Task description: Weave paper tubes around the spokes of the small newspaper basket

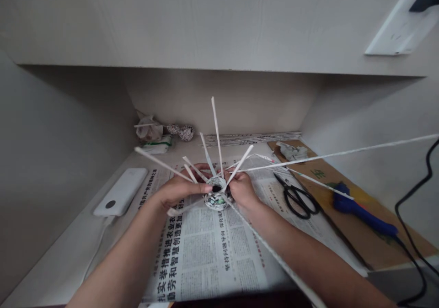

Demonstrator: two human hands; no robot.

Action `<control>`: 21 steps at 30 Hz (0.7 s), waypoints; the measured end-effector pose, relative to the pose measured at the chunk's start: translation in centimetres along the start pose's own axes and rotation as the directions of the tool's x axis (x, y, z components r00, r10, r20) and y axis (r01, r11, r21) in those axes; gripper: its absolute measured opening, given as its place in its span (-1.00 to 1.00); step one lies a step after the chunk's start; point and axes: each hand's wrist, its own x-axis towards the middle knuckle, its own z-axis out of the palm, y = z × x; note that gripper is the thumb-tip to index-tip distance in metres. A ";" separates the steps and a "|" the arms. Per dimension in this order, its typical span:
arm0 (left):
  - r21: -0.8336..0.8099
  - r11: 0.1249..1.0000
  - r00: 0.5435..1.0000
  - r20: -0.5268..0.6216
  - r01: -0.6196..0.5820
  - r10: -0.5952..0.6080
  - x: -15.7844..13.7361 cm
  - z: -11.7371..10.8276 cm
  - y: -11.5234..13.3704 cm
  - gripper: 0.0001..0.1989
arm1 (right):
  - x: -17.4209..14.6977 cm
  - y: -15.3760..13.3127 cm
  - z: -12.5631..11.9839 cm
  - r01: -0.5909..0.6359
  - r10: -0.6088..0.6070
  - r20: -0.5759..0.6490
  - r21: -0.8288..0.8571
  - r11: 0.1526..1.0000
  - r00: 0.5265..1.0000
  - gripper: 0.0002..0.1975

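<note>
A small round woven paper piece point(216, 201) with a dark opening on top is in the middle, above the newspaper. Thin rolled paper strips fan out from its rim; one upright paper strip point(216, 134) points away from me. My left hand point(183, 187) grips the piece from the left, thumb at the opening's edge. On the other side, my right hand point(242, 187) has its fingers closed at the rim, where strips meet; its fingertips are partly hidden. One long paper strip point(336, 153) runs off to the right, and another point(270, 251) comes toward me over my right forearm.
Printed newspaper point(206, 257) covers the tabletop. Black scissors point(300, 203) and a blue glue gun point(366, 214) on cardboard point(343, 225) lie right. A white power bank point(121, 191) is left. At the back are a woven gourd shape point(186, 133) and several paper rods point(247, 139).
</note>
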 end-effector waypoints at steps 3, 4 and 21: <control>-0.037 0.999 0.995 0.095 0.038 -0.034 -0.9 -0.9 1.4 -0.31 | 0.0 0.1 0.0 0.003 -0.004 0.018 0.033 0.999 1.000 -0.80; -0.034 0.998 0.993 0.108 0.056 -0.052 -1.0 -1.2 1.5 -0.33 | 0.0 0.2 0.0 0.003 -0.004 0.020 0.038 0.999 1.000 -0.80; -0.099 0.995 0.963 -0.268 -0.018 -0.010 1.9 1.4 -2.8 -0.64 | -0.2 0.0 0.3 -0.008 0.006 0.043 0.039 0.999 0.999 -0.79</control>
